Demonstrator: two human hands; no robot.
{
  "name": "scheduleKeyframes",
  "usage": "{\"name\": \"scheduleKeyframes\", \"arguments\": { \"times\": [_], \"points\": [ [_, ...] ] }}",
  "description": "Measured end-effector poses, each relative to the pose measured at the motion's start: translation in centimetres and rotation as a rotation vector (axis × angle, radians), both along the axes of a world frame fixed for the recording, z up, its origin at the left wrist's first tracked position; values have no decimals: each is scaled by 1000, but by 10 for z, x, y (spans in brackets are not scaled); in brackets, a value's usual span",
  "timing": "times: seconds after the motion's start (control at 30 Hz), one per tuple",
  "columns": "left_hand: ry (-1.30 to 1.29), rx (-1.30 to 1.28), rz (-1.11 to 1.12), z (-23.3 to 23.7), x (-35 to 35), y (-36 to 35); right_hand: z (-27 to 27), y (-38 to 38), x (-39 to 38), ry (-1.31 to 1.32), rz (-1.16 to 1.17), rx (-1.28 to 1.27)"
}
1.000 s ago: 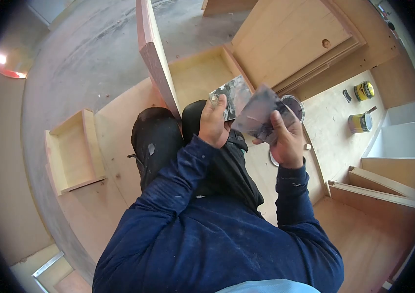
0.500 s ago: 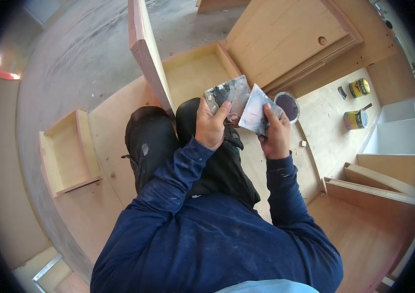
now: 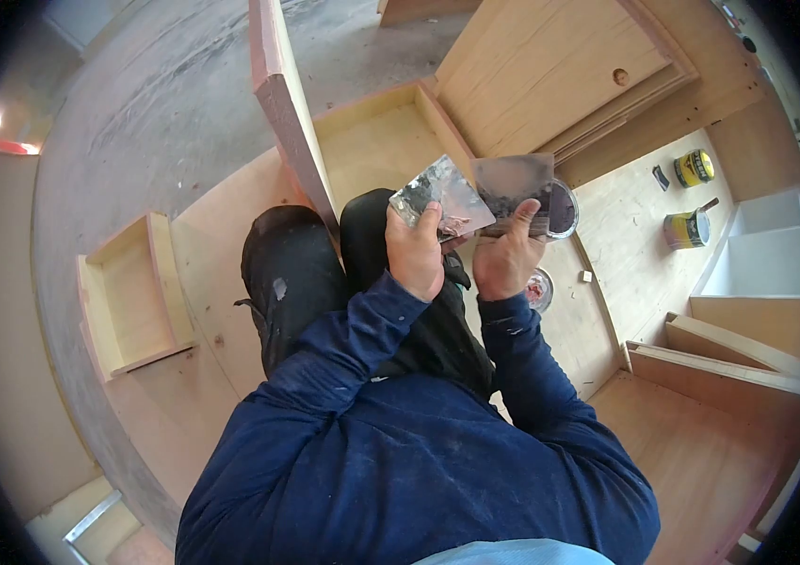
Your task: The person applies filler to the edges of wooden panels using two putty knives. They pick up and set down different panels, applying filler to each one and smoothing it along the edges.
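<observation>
My left hand (image 3: 415, 256) is closed on a flat square putty spreader (image 3: 439, 188), thumb on top, with dark smears and a dab of pink putty near its lower corner. A second thin putty spreader (image 3: 515, 177), greyish with a dark band, is gripped by my right hand (image 3: 506, 264). The two blades meet edge to edge above my knees. Just behind the right one stands an open round tin (image 3: 564, 209), partly covered by it. Beside my right wrist lies a round lid (image 3: 540, 290) with pink paste on it.
A shallow drawer (image 3: 376, 113) and an upright board (image 3: 289, 104) stand ahead. Another drawer (image 3: 122, 353) lies to the left. Two yellow-labelled cans (image 3: 679, 232) sit on the panel at right, near a white-lined cabinet box (image 3: 765, 264). Wooden cabinet parts (image 3: 720, 377) are at lower right.
My right hand has moved left and turned its spreader from a tilted, pale-faced position to a nearly level one beside the left blade. The left spreader has rotated slightly. The pasted lid has come into view.
</observation>
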State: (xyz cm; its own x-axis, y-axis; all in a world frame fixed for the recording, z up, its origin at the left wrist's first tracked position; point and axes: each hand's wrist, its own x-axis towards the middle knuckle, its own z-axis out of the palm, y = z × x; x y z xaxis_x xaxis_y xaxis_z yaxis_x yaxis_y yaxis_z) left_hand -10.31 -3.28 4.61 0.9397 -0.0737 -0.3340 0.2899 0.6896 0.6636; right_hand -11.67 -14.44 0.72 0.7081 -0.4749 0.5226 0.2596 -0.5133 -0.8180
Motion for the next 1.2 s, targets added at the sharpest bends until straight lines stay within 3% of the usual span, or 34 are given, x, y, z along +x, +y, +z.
{"name": "scheduleKeyframes", "arguments": {
  "times": [0.07, 0.1, 0.17, 0.23, 0.43, 0.5, 0.6, 0.67, 0.83, 0.9, 0.93, 1.0, 1.07, 1.13, 1.17, 1.2],
  "points": [
    [36, -59, 89, 7, -6, -1, 17, 25, 3, 36, 25, 470],
    [39, -60, 101, 2, -4, -2, 37, 34, -1, -78, 268, 739],
    [6, 281, 265, -8, 3, -3, 35, 36, 2, -68, 290, 768],
    [10, 349, 300, -12, 3, -1, 27, 32, 5, -55, 307, 794],
    [60, 512, 334, 9, 1, -2, -5, -7, 5, 162, 339, 530],
    [56, 504, 343, 1, 1, -2, -3, -11, 4, 192, 345, 140],
    [-90, 447, 331, -18, 2, -4, 24, -7, -1, 238, 401, -32],
    [3, 580, 326, -5, 0, -5, 33, -5, -3, 285, 398, -47],
    [-14, 563, 301, 7, 4, -1, 27, -14, -17, 459, 376, 15],
    [-24, 535, 291, -2, 4, -1, 50, -11, -23, 415, 314, -463],
    [-89, 603, 318, -15, 5, -3, 47, -18, -23, 413, 304, -456],
    [-167, 676, 324, -7, 9, -1, 31, -49, -27, 405, 553, -462],
    [-53, 175, 289, 35, 14, 9, 10, -71, -40, 436, 628, -528],
    [-208, 64, 294, 6, 27, 13, 4, -74, -47, 712, 454, 347],
    [-180, 57, 293, 3, 27, 15, 13, -65, -50, 583, 381, 765],
    [-150, 57, 280, 1, 25, 16, 5, -74, -54, 533, 398, 727]
  ]
}}
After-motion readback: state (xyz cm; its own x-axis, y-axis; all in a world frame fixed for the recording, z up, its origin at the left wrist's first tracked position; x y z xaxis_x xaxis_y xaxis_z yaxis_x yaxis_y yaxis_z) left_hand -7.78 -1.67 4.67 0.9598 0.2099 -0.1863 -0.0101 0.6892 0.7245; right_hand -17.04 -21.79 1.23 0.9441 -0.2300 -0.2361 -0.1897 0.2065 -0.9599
